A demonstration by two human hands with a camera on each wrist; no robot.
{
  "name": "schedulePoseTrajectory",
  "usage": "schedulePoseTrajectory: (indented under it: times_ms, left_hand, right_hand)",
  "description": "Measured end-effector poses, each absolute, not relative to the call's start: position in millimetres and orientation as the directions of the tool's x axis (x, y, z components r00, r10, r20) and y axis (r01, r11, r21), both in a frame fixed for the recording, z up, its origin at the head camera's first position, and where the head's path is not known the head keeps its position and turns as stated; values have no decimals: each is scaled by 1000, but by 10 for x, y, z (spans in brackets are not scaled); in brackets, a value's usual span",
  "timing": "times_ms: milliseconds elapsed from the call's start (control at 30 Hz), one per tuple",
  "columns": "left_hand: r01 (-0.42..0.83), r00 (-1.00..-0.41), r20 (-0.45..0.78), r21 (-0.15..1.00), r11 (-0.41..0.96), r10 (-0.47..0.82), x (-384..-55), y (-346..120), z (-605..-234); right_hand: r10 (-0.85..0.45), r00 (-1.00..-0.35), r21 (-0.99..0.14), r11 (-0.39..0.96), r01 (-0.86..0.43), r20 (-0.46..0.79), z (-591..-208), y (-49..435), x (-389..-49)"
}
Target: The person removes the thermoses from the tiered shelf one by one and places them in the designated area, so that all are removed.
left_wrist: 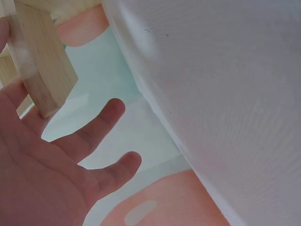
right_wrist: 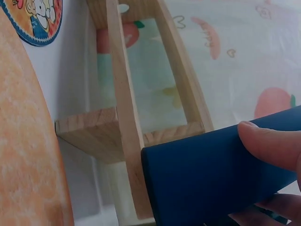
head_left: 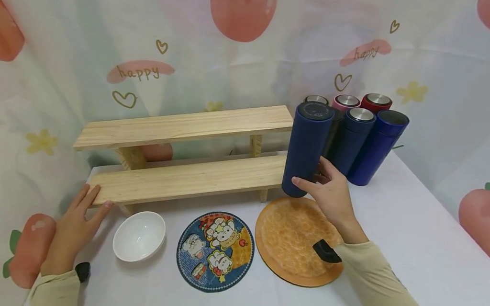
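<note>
My right hand (head_left: 332,193) grips a matte navy thermos bottle (head_left: 307,148) low on its side, thumb in front and fingers round the back. The bottle stands nearly upright by the right end of the two-tier wooden shelf (head_left: 200,176), hiding part of it. In the right wrist view the base of the thermos bottle (right_wrist: 211,174) overlaps the shelf's end; contact cannot be told. With fingers spread, my left hand (head_left: 72,228) touches the left front corner of the lower board. In the left wrist view two fingers stick out past the board's end (left_wrist: 42,61).
Several other bottles stand close together behind and right of my right hand, among them a shiny blue one (head_left: 377,149) and a red one (head_left: 376,102). Before the shelf lie a white bowl (head_left: 139,236), a round cartoon mat (head_left: 215,251) and an orange-brown round mat (head_left: 294,238).
</note>
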State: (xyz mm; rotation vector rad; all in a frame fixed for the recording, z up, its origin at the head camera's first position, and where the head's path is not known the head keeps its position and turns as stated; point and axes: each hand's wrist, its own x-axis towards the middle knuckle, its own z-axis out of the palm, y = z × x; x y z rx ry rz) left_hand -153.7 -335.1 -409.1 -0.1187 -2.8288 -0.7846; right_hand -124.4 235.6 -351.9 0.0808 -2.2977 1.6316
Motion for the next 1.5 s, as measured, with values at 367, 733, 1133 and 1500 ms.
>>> schedulePoseTrajectory:
  times_ms: [367,733,1133,1500]
  left_hand:
    - [122,-980,200,504,855,22,-1540,-3355,-4089]
    - [126,-979,203,503,855,25,-1528,-3347,-4058]
    - [105,-981,192,495,863,10,-1529,-3315,-4057]
    - [130,-976,216,502,855,22,-1524,-3336,-4054]
  right_hand:
    - [128,-969,-889,437,-137,212,-3394,2644,-1252]
    - [112,-984,-888,454,-73,138,-3321,2978,-1294]
    - [125,-986,-859,510,-31,110,-3512,3123,-1376]
    - [121,-989,-841,541,-9,88,-3693,3147,-1483]
